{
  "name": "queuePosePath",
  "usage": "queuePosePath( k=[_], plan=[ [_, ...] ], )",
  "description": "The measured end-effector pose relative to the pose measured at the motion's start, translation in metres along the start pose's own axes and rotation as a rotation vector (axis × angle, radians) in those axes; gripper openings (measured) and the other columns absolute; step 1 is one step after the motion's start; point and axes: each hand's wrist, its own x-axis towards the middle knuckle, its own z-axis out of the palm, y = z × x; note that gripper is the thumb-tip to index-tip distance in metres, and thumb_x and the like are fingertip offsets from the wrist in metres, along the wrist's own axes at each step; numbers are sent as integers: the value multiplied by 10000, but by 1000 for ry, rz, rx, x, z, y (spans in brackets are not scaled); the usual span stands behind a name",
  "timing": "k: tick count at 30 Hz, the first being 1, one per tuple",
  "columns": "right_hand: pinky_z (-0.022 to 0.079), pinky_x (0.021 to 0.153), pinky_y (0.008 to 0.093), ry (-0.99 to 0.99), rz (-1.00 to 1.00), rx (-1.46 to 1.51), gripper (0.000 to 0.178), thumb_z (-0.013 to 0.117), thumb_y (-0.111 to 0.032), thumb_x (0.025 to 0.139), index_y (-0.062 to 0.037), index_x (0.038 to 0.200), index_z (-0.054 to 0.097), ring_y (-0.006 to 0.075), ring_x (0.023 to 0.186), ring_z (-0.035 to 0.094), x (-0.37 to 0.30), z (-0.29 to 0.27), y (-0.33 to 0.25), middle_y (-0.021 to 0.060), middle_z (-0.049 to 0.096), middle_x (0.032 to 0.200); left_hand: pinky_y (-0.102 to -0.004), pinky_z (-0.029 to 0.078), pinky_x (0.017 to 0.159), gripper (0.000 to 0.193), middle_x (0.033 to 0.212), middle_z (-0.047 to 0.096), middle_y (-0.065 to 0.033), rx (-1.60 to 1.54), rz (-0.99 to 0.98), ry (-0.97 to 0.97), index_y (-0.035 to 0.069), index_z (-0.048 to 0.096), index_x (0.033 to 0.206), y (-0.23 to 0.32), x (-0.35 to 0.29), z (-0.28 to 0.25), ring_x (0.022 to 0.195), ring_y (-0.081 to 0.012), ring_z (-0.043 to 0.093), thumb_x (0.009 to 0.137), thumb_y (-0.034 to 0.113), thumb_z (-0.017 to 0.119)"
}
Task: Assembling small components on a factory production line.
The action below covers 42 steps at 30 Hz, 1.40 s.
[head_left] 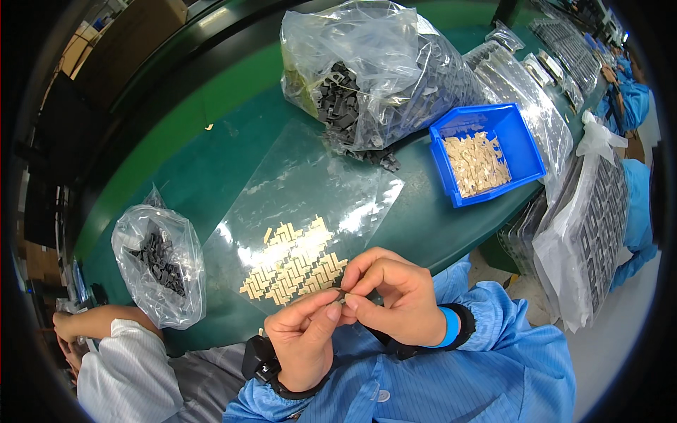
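Observation:
My left hand (303,345) and my right hand (395,299) meet at the near edge of the table, fingertips pinched together. Between them is a small dark part (343,292), mostly covered by the fingers, so its exact kind cannot be made out. Just beyond my left hand, many small cream-coloured L-shaped pieces (293,262) lie in rows on a clear plastic sheet (264,190). To the right of the sheet, a blue bin (525,151) holds a heap of loose beige pieces (476,163).
A large clear bag (437,77) of black plastic parts stands at the back, some spilling out. A smaller bag (187,282) of black parts sits left, near another person's arm (120,321). Stacked trays in plastic wrap (582,240) stand at right; another person works beyond.

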Motion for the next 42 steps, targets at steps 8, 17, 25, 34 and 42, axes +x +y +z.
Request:
queuePosePath(
  k=[8,17,25,34,42],
  plan=[
    [432,711,223,-105,122,36,87,609,16,744,0,790,537,112,798,532,2,-7,-2,97,491,958,-302,525,646,205,849,611,-194,204,111,-48,-54,548,987,1,-5,-3,710,-216,613,783,-32,559],
    [436,674,204,-360,488,576,133,560,-93,836,-4,913,498,82,742,539,11,-17,-2,31,555,796,-293,521,635,578,866,596,-232,142,152,-170,-14,284,1272,-3,0,-11,693,-224,618,772,-41,572],
    [431,696,229,-374,539,420,106,538,12,796,-8,880,477,91,785,484,11,-15,-5,37,435,906,-273,514,666,616,874,610,-212,367,261,-231,-19,246,1297,2,1,-21,729,-208,621,772,-72,564],
    [375,569,191,-474,397,70,120,564,-39,755,-36,769,445,46,673,460,12,-15,0,5,460,753,-280,515,669,471,879,622,-186,593,303,-358,-48,394,1214,7,-1,-18,745,-216,632,772,-94,550],
    [374,477,180,-368,404,278,197,561,-177,851,-39,763,453,39,567,485,20,-10,-8,6,524,665,-236,498,759,277,888,596,-128,-422,-357,-237,-52,487,1123,-2,2,-20,804,-159,595,870,60,466]
  ],
)
